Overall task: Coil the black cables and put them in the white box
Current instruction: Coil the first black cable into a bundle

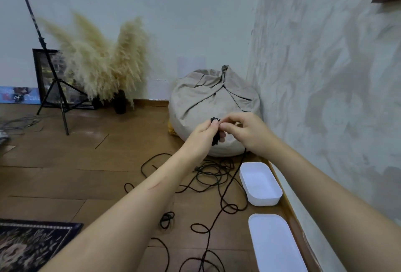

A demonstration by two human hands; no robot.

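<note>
The left hand point(204, 134) is gripping a small coil point(215, 137); the right hand point(246, 129), touching it, is pinching the cable point(230, 182), which is trailing below through tangled floor loops and risks snagging or knotting, loosening the coil. The box point(263, 201) is lying below the right hand

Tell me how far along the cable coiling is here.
Early. Done: nothing is stowed, and the white box looks empty. In hand: the left hand and right hand both pinch a small black cable bundle held up in front of the beanbag, with a strand trailing down. Left: the loose black cables sprawled on the wooden floor need coiling and boxing.
</note>
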